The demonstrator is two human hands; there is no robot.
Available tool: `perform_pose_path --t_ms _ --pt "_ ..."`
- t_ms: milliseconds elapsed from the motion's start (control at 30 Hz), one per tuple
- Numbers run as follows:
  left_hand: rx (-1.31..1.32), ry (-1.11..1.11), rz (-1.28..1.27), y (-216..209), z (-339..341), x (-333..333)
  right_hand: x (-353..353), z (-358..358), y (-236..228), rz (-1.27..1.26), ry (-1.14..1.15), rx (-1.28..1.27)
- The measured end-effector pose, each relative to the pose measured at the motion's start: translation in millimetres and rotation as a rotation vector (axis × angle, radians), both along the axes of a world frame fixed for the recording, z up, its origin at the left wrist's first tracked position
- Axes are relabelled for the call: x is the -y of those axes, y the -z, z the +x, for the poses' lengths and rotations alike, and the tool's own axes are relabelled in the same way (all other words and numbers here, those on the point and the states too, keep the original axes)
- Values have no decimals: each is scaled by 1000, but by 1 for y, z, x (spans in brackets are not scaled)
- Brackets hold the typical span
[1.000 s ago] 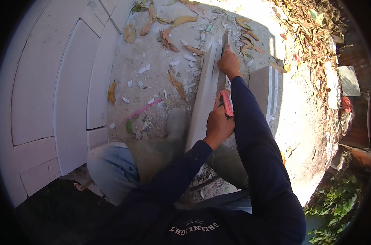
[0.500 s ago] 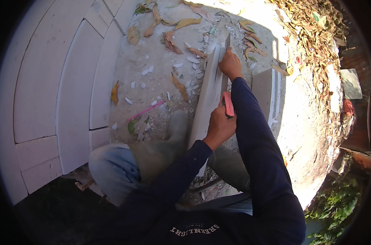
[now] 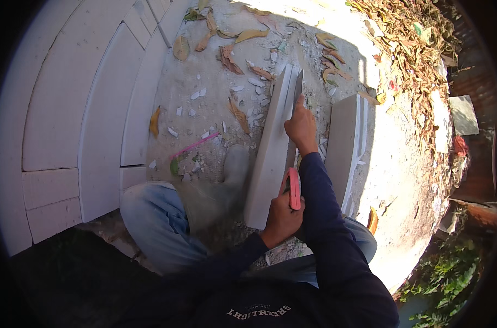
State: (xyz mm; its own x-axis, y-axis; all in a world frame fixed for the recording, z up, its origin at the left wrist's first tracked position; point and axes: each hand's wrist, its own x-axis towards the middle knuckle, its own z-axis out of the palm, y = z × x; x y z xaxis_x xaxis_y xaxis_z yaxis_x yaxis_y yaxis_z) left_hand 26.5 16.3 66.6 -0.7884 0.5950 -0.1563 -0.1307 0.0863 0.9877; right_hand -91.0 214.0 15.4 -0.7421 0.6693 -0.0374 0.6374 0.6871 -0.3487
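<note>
My left hand is closed around the red handle of a hand saw. The saw blade runs away from me along the right side of a long pale block, which slants across the ground in front of me. Farther out, my right hand grips the blade at the block's edge, its index finger stretched along the metal toward the tip. My right hand covers part of the blade's middle.
A second pale block lies to the right. On the left stands a wall of pale blocks. White chips, dry leaves and a pink strip litter the ground. My bent left knee is beside the wall.
Both hands and the saw have moved back toward my body along the block. The near end of the block now shows more fully, and my right knee has come into sight.
</note>
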Motion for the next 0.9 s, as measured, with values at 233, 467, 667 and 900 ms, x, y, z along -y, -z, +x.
perform_pose_path --t_ms 233,467,667,900 --pt "2 30 -32 11 10 1 -4 1 12 47 -60 -50" --pt "59 79 -20 10 47 69 61 47 -17 -149 49 71" --pt "-32 110 -25 23 -13 -5 -19 -11 12 -35 53 -75" --pt "84 81 -74 10 50 80 67 49 0 -28 -29 0"
